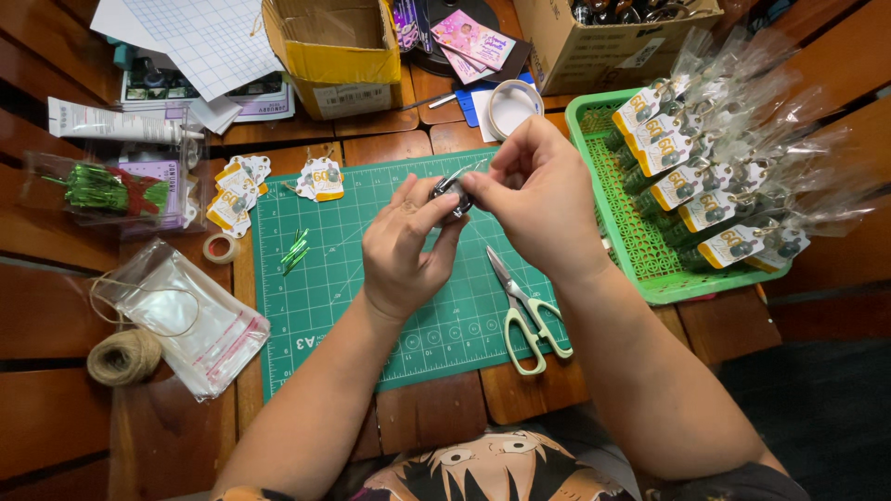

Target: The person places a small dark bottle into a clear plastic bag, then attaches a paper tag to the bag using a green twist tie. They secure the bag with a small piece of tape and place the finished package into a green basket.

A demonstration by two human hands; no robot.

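Nearest the person, green-handled scissors (524,311) lie on the green mat (316,306), blades pointing up and left toward the hands. To the left, on the wooden desk (56,399), sit a ball of twine (123,357) and a flat stack of clear bags (190,320) with a pink strip along one edge.

Above the mat's middle, both hands meet. The left hand (401,250) pinches a small dark, shiny trinket (452,198) between thumb and fingers, its grip closed on the piece. The right hand (538,199) comes in from the other side, fingertips pinched shut on the same trinket. A thin clear wrap or wire sticks out of it toward the upper right; its long axis seems to run that way, though the fingers hide most of it.

Left of the hands, a few green ties (295,250) lie on the mat, and a small tape roll (221,248) rests just off its edge. Farther up, white tags (322,178) with orange bottoms are scattered at the mat's top left corner.

At right, a green basket (640,250) holds rows of clear-wrapped packets (719,199), each with the same white-and-orange tag, leaning toward the upper right.

At the far edge stand two cardboard boxes (339,51), a sheet of grid paper (204,37) and pink cards (473,42).
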